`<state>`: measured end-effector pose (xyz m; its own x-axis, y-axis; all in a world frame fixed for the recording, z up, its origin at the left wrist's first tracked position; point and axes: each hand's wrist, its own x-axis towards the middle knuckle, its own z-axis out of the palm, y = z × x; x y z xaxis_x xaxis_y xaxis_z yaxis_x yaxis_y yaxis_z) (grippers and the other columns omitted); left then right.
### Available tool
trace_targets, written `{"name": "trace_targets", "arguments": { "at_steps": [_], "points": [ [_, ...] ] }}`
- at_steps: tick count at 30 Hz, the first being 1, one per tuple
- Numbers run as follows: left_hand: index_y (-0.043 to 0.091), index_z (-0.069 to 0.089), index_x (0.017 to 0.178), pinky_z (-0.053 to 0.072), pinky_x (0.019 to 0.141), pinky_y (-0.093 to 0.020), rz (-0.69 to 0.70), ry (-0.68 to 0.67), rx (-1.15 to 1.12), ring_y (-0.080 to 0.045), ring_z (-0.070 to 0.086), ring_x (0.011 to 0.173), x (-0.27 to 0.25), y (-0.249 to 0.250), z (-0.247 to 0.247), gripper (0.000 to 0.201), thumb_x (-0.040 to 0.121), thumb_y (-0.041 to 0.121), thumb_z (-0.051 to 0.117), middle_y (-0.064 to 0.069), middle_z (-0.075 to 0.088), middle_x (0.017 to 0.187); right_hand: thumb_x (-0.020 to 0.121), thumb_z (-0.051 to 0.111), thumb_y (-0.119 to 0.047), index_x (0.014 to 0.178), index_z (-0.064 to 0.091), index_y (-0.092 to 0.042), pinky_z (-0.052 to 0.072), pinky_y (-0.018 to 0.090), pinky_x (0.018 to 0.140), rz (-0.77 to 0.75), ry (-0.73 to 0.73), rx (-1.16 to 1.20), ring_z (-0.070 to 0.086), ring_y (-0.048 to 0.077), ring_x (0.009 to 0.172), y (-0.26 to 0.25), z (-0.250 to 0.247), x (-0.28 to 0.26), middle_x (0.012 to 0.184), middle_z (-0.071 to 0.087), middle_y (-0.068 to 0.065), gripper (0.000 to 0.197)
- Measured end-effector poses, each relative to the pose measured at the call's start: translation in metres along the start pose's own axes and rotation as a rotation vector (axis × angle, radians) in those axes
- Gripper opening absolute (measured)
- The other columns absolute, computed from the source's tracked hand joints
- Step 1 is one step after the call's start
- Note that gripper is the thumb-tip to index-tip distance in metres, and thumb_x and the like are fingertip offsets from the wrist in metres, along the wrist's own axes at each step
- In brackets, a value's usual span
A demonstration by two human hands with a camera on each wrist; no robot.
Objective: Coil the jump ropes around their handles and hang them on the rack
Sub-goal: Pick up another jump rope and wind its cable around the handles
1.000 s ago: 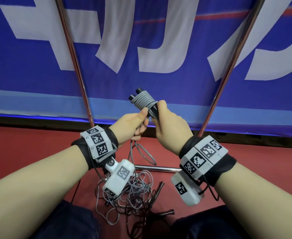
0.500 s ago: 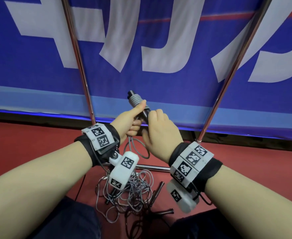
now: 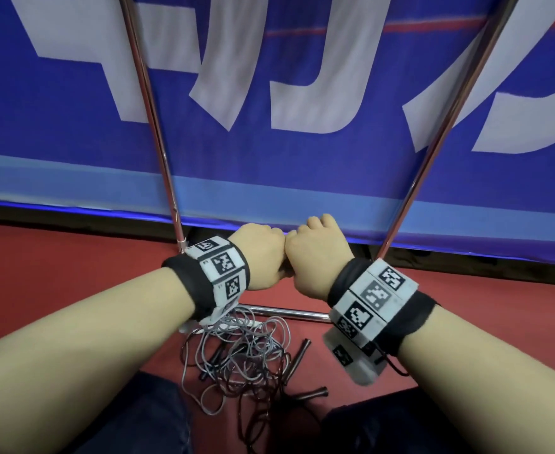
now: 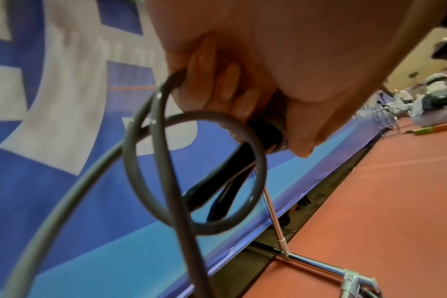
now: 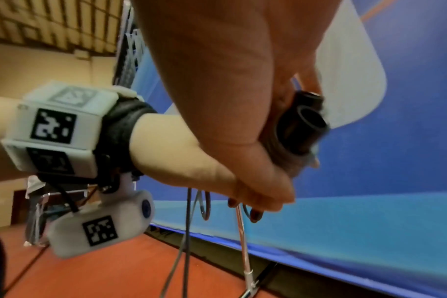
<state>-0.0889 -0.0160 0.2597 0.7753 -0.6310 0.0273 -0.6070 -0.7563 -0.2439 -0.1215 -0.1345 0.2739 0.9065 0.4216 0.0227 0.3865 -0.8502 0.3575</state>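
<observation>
We have both fists pressed knuckle to knuckle low in front of the blue banner, between the two slanted chrome uprights of the rack. Our right hand is clenched round the pair of black handles, whose open ends poke out past the fingers; grey cord turns sit packed beneath them inside the fist. Our left hand curls its fingers round the grey cord, which springs out as a free loop just below the knuckles and then trails down toward the floor.

The rest of the jump ropes lie in a tangled heap on the red floor, just on our side of the rack's base bar, with loose black handles among the strands.

The risk here is the loop: it stands slack, so if we pull without first laying it flat against the handles, it may kink or slip off the end. The trailing cord runs toward the heap, so a hard tug could drag or tighten the tangle. We also cannot see our own winding from above, since the fists hide it.
</observation>
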Motion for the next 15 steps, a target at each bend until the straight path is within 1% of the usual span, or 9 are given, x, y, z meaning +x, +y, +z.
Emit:
{"name": "trace_targets", "arguments": {
  "at_steps": [2, 4, 6, 8, 10, 12, 13, 15],
  "points": [
    [0.011, 0.052, 0.113, 0.035, 0.071, -0.034, 0.023, -0.01, 0.036, -0.027, 0.057, 0.1, 0.0, 0.003, -0.002, 0.038, 0.095, 0.042, 0.041, -0.009, 0.059, 0.11, 0.085, 0.054, -0.019, 0.109, 0.049, -0.011, 0.036, 0.034, 0.086, 0.096, -0.035, 0.128, 0.057, 0.028, 0.106, -0.001, 0.001, 0.002, 0.111, 0.061, 0.007, 0.025],
    [0.01, 0.053, 0.111, 0.034, 0.068, -0.034, 0.042, -0.028, 0.057, -0.026, 0.056, 0.098, -0.001, 0.005, -0.004, 0.036, 0.096, 0.039, 0.039, -0.009, 0.058, 0.11, 0.084, 0.055, -0.018, 0.104, 0.046, -0.011, 0.036, 0.031, 0.072, 0.16, -0.05, 0.252, 0.06, 0.028, 0.101, -0.003, 0.005, 0.001, 0.109, 0.061, 0.007, 0.023],
    [0.009, 0.052, 0.112, 0.033, 0.067, -0.034, 0.031, -0.034, 0.052, -0.026, 0.055, 0.099, -0.002, 0.005, -0.005, 0.037, 0.096, 0.041, 0.04, -0.009, 0.057, 0.111, 0.086, 0.056, -0.018, 0.105, 0.044, -0.01, 0.036, 0.03, 0.066, 0.16, -0.04, 0.237, 0.062, 0.027, 0.098, -0.003, 0.011, 0.001, 0.106, 0.062, 0.006, 0.024],
    [0.01, 0.05, 0.112, 0.033, 0.067, -0.034, 0.013, -0.012, 0.052, -0.026, 0.055, 0.1, -0.002, 0.004, -0.005, 0.039, 0.096, 0.044, 0.04, -0.008, 0.056, 0.111, 0.088, 0.056, -0.019, 0.108, 0.043, -0.008, 0.034, 0.029, 0.064, 0.171, 0.008, 0.217, 0.064, 0.026, 0.098, -0.001, 0.015, 0.001, 0.105, 0.064, 0.006, 0.026],
    [0.012, 0.048, 0.112, 0.032, 0.068, -0.032, -0.009, 0.035, 0.043, -0.026, 0.055, 0.102, -0.001, 0.003, -0.005, 0.037, 0.096, 0.045, 0.041, -0.007, 0.056, 0.113, 0.089, 0.056, -0.021, 0.107, 0.044, -0.009, 0.034, 0.029, 0.064, 0.204, 0.056, 0.253, 0.064, 0.027, 0.098, 0.002, 0.016, 0.003, 0.105, 0.064, 0.006, 0.025],
    [0.012, 0.045, 0.111, 0.031, 0.068, -0.032, -0.054, 0.115, 0.003, -0.027, 0.055, 0.106, 0.002, 0.001, -0.009, 0.036, 0.095, 0.044, 0.043, -0.007, 0.056, 0.114, 0.087, 0.055, -0.022, 0.099, 0.043, -0.011, 0.034, 0.03, 0.065, 0.238, 0.104, 0.298, 0.063, 0.03, 0.097, 0.007, 0.013, 0.004, 0.104, 0.063, 0.008, 0.019],
    [0.012, 0.045, 0.111, 0.032, 0.069, -0.032, -0.092, 0.159, -0.029, -0.028, 0.055, 0.107, 0.003, 0.0, -0.012, 0.035, 0.095, 0.043, 0.044, -0.007, 0.057, 0.114, 0.087, 0.054, -0.022, 0.094, 0.041, -0.013, 0.034, 0.031, 0.065, 0.263, 0.134, 0.324, 0.063, 0.032, 0.096, 0.01, 0.011, 0.005, 0.103, 0.063, 0.009, 0.018],
    [0.012, 0.045, 0.107, 0.034, 0.069, -0.033, -0.187, 0.218, -0.115, -0.03, 0.058, 0.104, 0.005, -0.003, -0.017, 0.035, 0.094, 0.044, 0.046, -0.007, 0.06, 0.11, 0.085, 0.055, -0.025, 0.088, 0.036, -0.013, 0.034, 0.032, 0.065, 0.339, 0.182, 0.4, 0.062, 0.035, 0.094, 0.017, 0.005, 0.005, 0.1, 0.063, 0.01, 0.023]
  ]
}}
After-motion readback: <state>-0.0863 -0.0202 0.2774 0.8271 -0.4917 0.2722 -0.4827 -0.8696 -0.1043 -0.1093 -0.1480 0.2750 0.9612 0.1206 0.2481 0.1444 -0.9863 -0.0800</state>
